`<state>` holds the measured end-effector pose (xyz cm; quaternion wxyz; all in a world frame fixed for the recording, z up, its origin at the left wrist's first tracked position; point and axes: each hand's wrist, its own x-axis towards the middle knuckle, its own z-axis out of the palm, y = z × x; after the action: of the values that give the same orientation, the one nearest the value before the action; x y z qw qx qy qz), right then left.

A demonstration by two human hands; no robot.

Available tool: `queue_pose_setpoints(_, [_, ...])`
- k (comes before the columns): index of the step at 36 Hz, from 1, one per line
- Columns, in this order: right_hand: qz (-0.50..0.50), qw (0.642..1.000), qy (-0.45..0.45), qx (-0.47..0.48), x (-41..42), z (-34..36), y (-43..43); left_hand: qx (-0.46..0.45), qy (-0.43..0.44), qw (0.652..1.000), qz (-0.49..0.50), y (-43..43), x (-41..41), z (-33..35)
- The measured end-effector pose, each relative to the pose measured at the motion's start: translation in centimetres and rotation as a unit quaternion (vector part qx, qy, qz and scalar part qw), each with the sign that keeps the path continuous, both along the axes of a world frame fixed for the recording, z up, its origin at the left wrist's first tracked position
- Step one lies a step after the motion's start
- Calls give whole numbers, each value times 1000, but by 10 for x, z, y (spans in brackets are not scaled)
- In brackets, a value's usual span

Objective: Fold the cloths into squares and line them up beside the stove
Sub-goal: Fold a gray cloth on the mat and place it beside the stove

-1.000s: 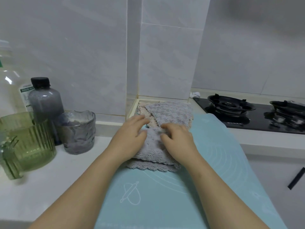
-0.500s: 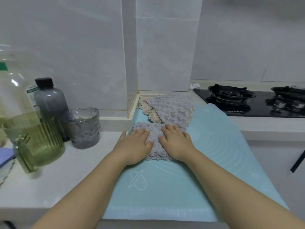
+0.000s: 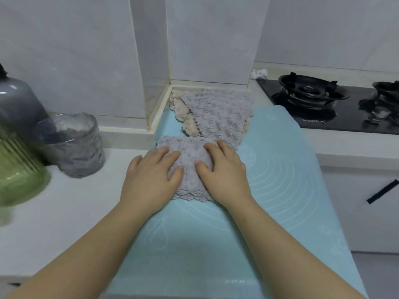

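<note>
Where the blue mat [image 3: 280, 180] covers the worktop, a folded grey cloth [image 3: 190, 167] is shown lying on it, pressed flat from both sides. The left hand [image 3: 151, 178] is laid on the cloth's left half and the right hand [image 3: 224, 175] on its right half; the fingers of both are held nearly straight, and nothing is pinched. Just behind, in the tiled corner, a second grey cloth [image 3: 218, 111] is spread loosely over a beige cloth [image 3: 183, 108]. The stove [image 3: 323, 113] is placed right of the mat. A glass cup [image 3: 75, 145] and green jug [image 3: 17, 169] are grouped at left.
</note>
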<state>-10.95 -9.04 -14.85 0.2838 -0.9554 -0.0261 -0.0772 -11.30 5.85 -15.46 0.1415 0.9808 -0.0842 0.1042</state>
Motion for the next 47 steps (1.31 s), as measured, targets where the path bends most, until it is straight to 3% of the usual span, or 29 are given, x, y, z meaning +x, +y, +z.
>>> queue_pose_setpoints(11, [-103, 993, 59, 11, -19, 10, 10, 57, 37, 996, 60, -1, -21, 4])
queue_pose_setpoints(18, [-203, 969, 132, 51, -46, 21, 17, 5, 94, 987, 129, -5, -32, 27])
queue_pose_setpoints(22, [-186, 960, 189, 90, -42, 32, 11, -137, 251, 941, 184, -1, -18, 42])
queue_pose_setpoints(27, [-136, 941, 247, 189, -46, 45, -2, -349, 341, 861, 143, 2, -6, 64])
queue_pose_setpoints(29, [-153, 916, 251, 275, -49, 49, -10, -442, 372, 806, 133, -5, -9, 73])
queue_pose_setpoints(32, [-182, 840, 269, 434, -56, 57, -31, -562, 413, 706, 122, -20, -15, 81])
queue_pose_setpoints(35, [-172, 769, 284, 547, -60, 65, -62, -621, 433, 648, 82, -46, -19, 92])
queue_pose_setpoints(41, [-167, 643, 264, 699, -62, 80, -147, -670, 442, 596, 22, -135, -14, 104])
queue_pose_setpoints(43, [-168, 626, 241, 722, -62, 84, -184, -676, 438, 593, 12, -174, -12, 106])
queue_pose_setpoints(47, [-206, 636, 205, 715, -69, 90, -267, -673, 437, 598, 1, -264, -12, 104])
